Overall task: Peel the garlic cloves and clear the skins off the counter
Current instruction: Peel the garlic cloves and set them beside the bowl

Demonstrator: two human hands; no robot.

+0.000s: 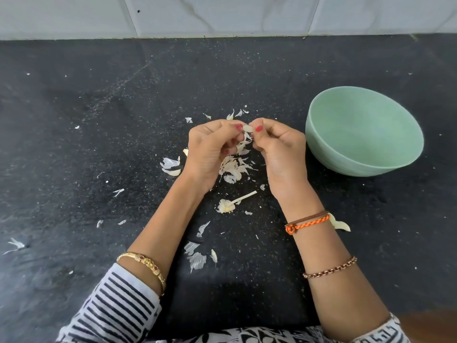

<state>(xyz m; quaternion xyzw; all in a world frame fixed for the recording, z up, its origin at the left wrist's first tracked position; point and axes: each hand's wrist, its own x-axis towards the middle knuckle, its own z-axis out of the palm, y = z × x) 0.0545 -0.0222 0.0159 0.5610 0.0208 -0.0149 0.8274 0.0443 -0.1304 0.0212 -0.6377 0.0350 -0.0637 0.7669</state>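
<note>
Near the counter [74, 144] edge, loose skins [196, 258] and a bare stalk [243, 197] lie between the forearms, so nothing is cleared yet. Further up, the left hand [210, 149] and the right hand [277, 147] meet above a heap of skins, and both pinch one clove [248, 129] at the thumb tips; I judge the peeling step is in hand. Beyond, to the right, the bowl [385, 164] shows no clove inside, so the next move probably needs a careful pull on the thin skin, then dropping the clove there.
</note>
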